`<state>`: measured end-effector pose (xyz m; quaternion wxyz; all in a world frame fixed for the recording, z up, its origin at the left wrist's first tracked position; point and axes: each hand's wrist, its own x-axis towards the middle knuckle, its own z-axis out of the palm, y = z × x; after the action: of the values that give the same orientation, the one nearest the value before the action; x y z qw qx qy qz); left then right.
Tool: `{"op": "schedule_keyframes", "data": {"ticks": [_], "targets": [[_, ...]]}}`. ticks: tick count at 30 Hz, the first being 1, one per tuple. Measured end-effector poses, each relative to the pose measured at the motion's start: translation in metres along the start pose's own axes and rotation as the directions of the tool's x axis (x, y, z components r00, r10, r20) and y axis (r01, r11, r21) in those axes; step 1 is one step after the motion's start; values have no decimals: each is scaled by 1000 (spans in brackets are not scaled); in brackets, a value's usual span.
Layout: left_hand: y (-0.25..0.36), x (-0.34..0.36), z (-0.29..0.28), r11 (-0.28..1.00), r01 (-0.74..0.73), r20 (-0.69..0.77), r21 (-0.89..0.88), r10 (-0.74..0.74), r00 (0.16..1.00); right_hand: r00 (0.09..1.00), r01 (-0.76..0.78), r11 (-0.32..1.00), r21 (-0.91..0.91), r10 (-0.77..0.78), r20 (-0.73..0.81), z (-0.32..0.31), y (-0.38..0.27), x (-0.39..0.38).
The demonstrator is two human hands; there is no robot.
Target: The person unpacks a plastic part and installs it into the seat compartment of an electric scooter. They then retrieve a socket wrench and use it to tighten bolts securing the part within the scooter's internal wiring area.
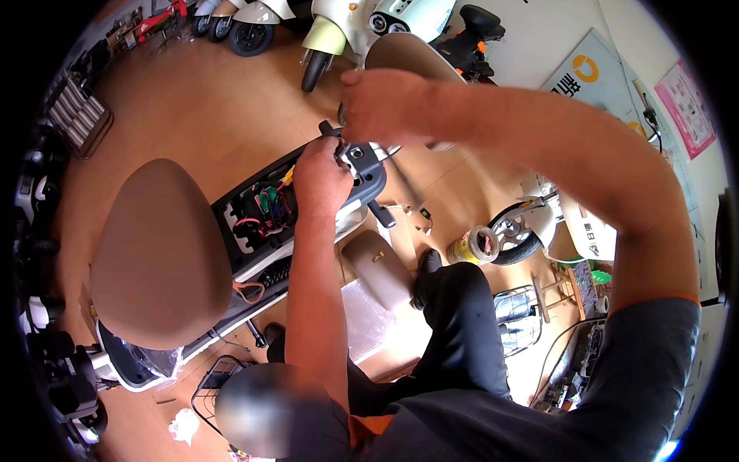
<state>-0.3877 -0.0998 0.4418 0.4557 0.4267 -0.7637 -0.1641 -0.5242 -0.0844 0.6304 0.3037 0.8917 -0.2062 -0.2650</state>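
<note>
An electric scooter stands in front of me with its body opened up. My left hand (pixel 323 175) is closed at the silver metal bracket (pixel 357 156) on the dark plastic end of the frame, its fingertips pressed together; what they pinch is hidden. Just above, my right hand (pixel 385 105) is curled into a fist, and whatever it grips is out of sight. Left of my left hand, an open compartment (pixel 265 208) shows coloured wires and connectors. Beyond that sits the brown scooter seat (pixel 163 254).
A brown padded box-shaped part (pixel 379 269) lies on the floor by my foot, beside a clear jar (pixel 473 245). Several parked scooters (pixel 327 42) line the far side. A striped folding chair (pixel 79 112) stands at left, a wire basket (pixel 517 317) at right.
</note>
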Motion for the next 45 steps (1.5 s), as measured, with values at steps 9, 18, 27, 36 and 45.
{"op": "schedule_keyframes", "data": {"ticks": [9,18,27,36,45], "targets": [[2,0,-5,995,83,-5,47,-83,997,970,207,970,126,-187,-158,11,39,40],[-5,1,-2,998,8,-26,-57,-9,1000,945,-319,895,311,327,27,4,11,40],[-6,-1,-3,998,11,10,57,-11,1000,960,-276,955,111,269,77,-7,-25,21],[3,0,4,994,82,-32,74,-80,996,740,442,860,-255,-511,-439,28,51,24],[0,3,0,990,137,10,33,-137,990,769,462,879,-121,-465,-439,36,67,43]]}}
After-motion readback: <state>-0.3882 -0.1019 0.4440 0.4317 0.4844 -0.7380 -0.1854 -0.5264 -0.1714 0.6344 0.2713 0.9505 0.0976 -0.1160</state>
